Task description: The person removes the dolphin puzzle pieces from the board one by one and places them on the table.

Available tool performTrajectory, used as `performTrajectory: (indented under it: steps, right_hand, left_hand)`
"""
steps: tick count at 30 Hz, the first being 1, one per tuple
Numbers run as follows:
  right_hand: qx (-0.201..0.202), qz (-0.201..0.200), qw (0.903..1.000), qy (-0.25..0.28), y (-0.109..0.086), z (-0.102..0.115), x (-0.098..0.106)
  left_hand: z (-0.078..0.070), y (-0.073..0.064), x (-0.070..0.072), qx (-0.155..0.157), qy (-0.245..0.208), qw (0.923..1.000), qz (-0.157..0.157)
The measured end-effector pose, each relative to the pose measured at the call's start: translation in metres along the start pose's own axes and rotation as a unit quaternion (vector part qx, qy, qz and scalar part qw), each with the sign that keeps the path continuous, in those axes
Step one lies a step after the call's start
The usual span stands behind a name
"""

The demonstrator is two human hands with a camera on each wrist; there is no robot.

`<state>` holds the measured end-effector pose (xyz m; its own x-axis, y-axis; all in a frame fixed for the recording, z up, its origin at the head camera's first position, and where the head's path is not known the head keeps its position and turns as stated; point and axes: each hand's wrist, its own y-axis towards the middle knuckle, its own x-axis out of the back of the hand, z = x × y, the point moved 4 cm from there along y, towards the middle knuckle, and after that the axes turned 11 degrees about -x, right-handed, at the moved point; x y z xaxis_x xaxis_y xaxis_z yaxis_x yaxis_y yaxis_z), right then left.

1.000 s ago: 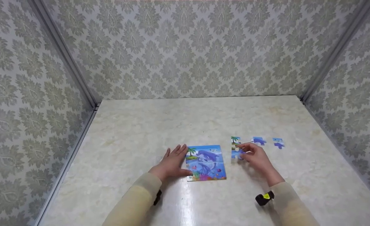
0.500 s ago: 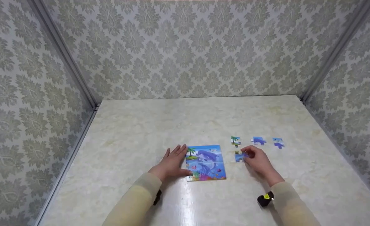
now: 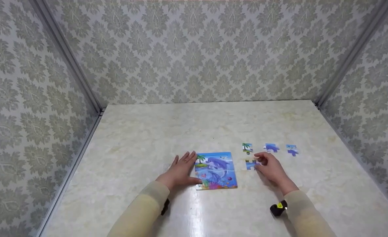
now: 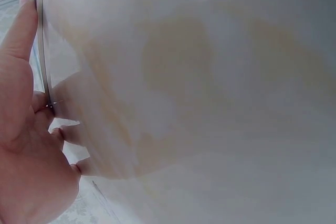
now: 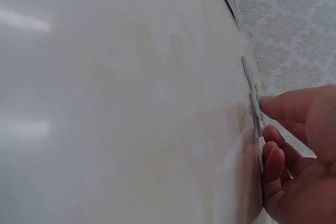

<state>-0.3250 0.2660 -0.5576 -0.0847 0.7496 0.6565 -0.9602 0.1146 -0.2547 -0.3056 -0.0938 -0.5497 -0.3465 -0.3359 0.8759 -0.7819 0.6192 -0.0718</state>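
Wallpaper [image 3: 3, 131] with leaf shapes stands at your far left, past the pale table [image 3: 128, 131]. Coming right, your left hand [image 3: 177, 172] lies with its fingers spread wide, its thumb on the near left corner of the picture board [image 3: 216, 171] and its fingertips by the board's left side. The board lies flat on the table, just where it was a second ago. Next comes the palm tree piece [image 3: 247, 146], with its little knob pointing toward you. On your side of it is the blue piece [image 3: 250, 165], and here is the change: a second ago it touched the tree piece, and now there is a gap. I think that means these two are not joined, so fitting them is not done yet. Your right hand [image 3: 270, 167] is at the blue piece's right edge, fingers bent; I cannot tell if they pinch it or only touch it. Past that hand lies the dolphin piece [image 3: 271, 147], then the last piece [image 3: 292, 150]. Neither has moved.
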Motion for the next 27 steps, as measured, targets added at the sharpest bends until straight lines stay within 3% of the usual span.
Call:
performTrajectory:
  steps: [7,15,27]
  right_hand:
    - [-0.004,0.0,0.9993,0.038,-0.002,0.002,0.005]
    - [0.017,0.002,0.998,0.06,-0.009,0.02,0.004]
    - [0.065,0.024,0.9934,0.091,-0.021,0.048,-0.025]
  left_hand:
    - [-0.001,-0.001,0.001,0.002,0.0,1.0,0.001]
    - [0.0,-0.001,0.0,-0.005,0.005,1.0,0.005]
    - [-0.001,0.0,0.002,-0.005,0.004,1.0,0.001]
